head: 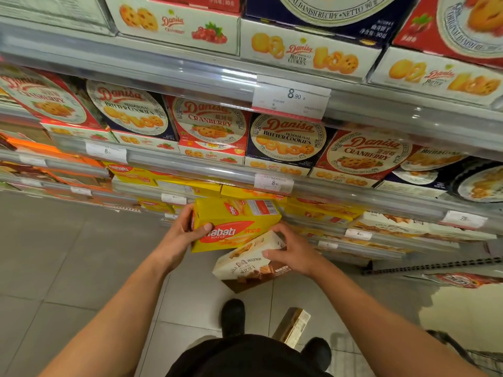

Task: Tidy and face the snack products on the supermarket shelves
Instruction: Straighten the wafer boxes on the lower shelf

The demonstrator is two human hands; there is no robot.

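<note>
Across the upper half of my frame run the shelves (190, 69), their clear price rails slanting down toward the right, and the biggest things on them are the Danisa cookie boxes (285, 140), red cranberry ones and dark blue butter-cookie ones side by side. Below them, at centre, lower shelves carry yellow wafer boxes (321, 210), with cream-coloured boxes further right. A white price tag (291, 97) reading 8.90 hangs on the rail at upper centre right. In the middle of the frame I see the yellow Nabati wafer box (236, 224) held in front of the yellow row, tilted, its red logo facing me; my left hand (182, 235) grips its left end, thumb across the front. Just below and touching it is a cream wafer box (250, 262), which my right hand (294, 251) grips from the right, fingers curled over its top edge. At bottom centre, on the grey tiled floor, a small gold box (294, 325) lies between two black shoes (232, 314).
</note>
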